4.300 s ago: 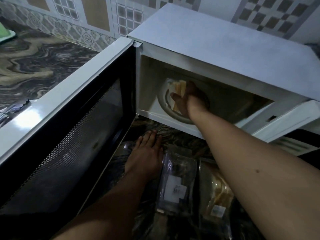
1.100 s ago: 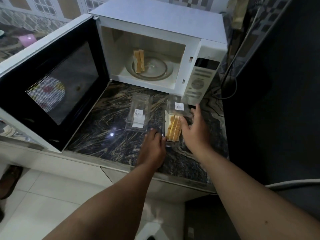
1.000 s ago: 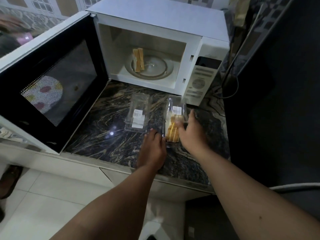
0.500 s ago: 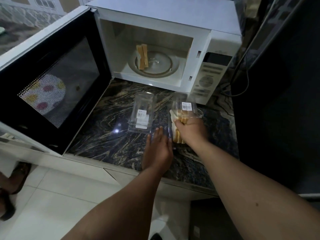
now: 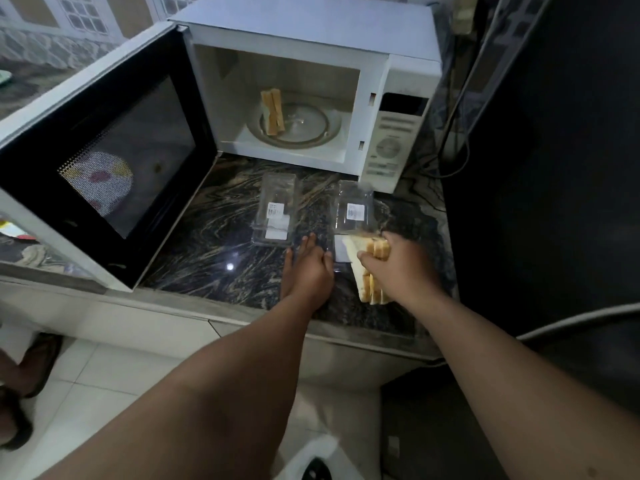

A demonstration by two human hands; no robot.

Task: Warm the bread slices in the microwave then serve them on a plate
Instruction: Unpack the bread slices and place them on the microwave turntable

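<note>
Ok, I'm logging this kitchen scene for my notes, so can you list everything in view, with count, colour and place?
microwave: one, white, on the countertop, door swung open to the left
turntable: one, clear glass, inside the microwave
bread slices: two, tan, standing on edge on the turntable's left side
plastic containers: two, clear with white labels, on the counter in front of the microwave; left one empty, right one open
bread stack: several slices, pale with tan crusts, held at the right container
countertop: one, dark marbled
left hand: flat on the counter beside the containers
right hand: grips the bread stack
</note>
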